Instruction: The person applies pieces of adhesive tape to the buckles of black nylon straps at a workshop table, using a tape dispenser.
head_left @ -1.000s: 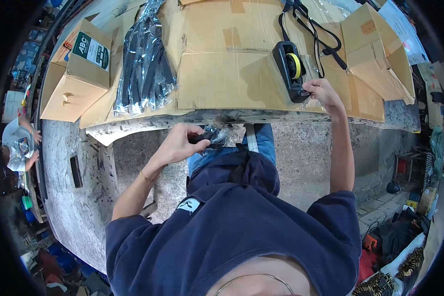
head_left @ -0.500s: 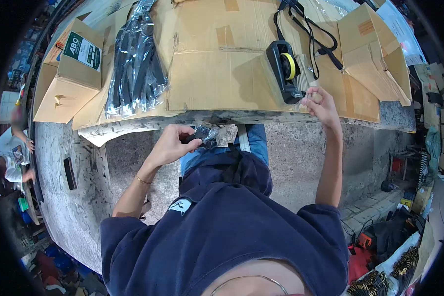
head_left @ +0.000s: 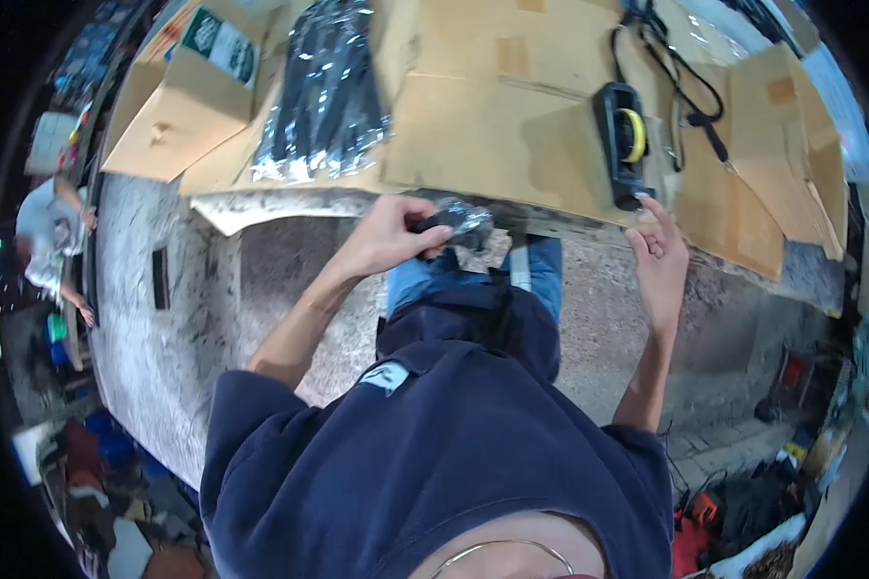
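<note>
My left hand (head_left: 396,234) is closed on a dark item in crinkled clear plastic wrap (head_left: 466,222), held just off the near table edge above my lap. What lies inside the wrap is hard to make out. My right hand (head_left: 662,253) is at the front end of a black tape dispenser (head_left: 612,145) with a yellow-cored roll. Its index finger reaches up to the dispenser's tip, the thumb stands apart, and the other fingers curl in. A clear bag of long black strips (head_left: 328,96) lies on the cardboard to the left.
Cardboard sheeting (head_left: 492,130) covers the table. An open carton (head_left: 183,106) with a green-and-white label stands at the left, another carton (head_left: 777,135) at the right. Black straps (head_left: 681,72) lie behind the dispenser. Another person (head_left: 53,232) is at the far left.
My right hand has gone from a pinch at the dispenser's tip to an extended index finger with the thumb apart. My left hand still holds the wrapped item, now higher. The view has shifted.
</note>
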Tool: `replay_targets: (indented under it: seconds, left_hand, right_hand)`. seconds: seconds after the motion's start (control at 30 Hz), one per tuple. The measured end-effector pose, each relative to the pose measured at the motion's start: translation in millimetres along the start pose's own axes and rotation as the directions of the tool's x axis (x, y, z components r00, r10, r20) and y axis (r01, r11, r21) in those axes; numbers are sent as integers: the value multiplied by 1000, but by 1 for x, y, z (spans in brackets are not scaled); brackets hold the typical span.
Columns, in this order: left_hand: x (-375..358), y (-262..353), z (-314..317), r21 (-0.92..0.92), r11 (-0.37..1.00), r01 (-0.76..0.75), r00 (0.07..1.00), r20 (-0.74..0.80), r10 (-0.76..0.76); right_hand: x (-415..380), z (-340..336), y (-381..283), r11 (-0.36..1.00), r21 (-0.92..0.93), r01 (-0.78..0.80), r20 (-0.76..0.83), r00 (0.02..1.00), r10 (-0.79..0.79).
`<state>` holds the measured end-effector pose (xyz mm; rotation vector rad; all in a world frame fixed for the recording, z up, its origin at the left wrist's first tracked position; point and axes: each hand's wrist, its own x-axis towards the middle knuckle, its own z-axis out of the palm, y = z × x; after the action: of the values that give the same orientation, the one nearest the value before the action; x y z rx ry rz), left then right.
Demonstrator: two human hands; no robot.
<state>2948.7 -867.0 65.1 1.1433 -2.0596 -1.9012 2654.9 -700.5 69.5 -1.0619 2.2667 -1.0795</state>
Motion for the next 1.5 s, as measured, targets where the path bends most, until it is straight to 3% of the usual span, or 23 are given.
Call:
replay_targets:
  seconds: [0.07,0.1,0.13,0.2,0.23,0.3,0.33,0.43,0.67,0.77,0.97,1.03,1.2,1.27,1.4,1.47,1.5]
  left_hand:
    - [0,6,3,-34,999,3,1000,-15,-4]
    - [0,9,5,-17,1000,23,1000,-21,-23]
    - [1,12,6,-1,999,40,999,-28,-40]
    - [1,13,9,-45,999,19,999,-36,-20]
    - [0,12,10,-95,995,-2,999,-37,-1]
    - [-1,11,6,-90,996,-12,999,-35,9]
    - [-1,10,5,-81,996,-25,999,-23,23]
    - [-2,11,2,-141,989,-34,999,-19,32]
    - [-3,10,6,-145,983,-110,993,-64,102]
    - [-8,16,8,-150,985,-84,989,-131,64]
    - [-11,22,7,-30,995,-94,991,-94,91]
    - [-9,18,6,-35,991,-132,986,-106,128]
    - [-10,21,3,3,981,-193,974,-121,192]
    - [-11,23,4,50,977,-205,969,-129,210]
    - [-11,21,8,53,974,-219,964,-144,224]
    - [-9,18,8,-5,975,-222,963,-160,219]
    - [-9,17,7,-5,975,-223,962,-162,219]
  right_hand:
    - [-15,18,-24,891,451,56,78,992,-102]
    - [-21,34,-38,847,529,55,130,981,-145]
    - [-26,47,-48,811,583,-49,252,960,-123]
    - [-28,72,-68,735,678,-7,250,943,-221]
    - [-26,80,-75,733,681,-6,254,940,-228]
    - [-23,90,-83,745,623,236,102,921,-377]
    - [-23,94,-82,746,625,232,108,920,-377]
    - [-22,106,-78,702,494,513,61,785,-616]
    - [-21,117,-81,639,357,681,-20,689,-724]
    - [-21,123,-76,676,418,607,6,742,-670]
    - [-25,128,-71,707,523,475,36,817,-575]
    - [-30,121,-82,566,820,89,95,953,-288]
    - [-28,98,-87,560,824,-80,233,950,-206]
    - [-28,94,-88,560,784,-267,400,908,-127]
    - [-27,95,-86,595,748,-294,453,881,-134]
    - [-28,99,-79,689,725,-17,331,886,-326]
    - [-29,98,-83,689,725,-17,332,885,-328]
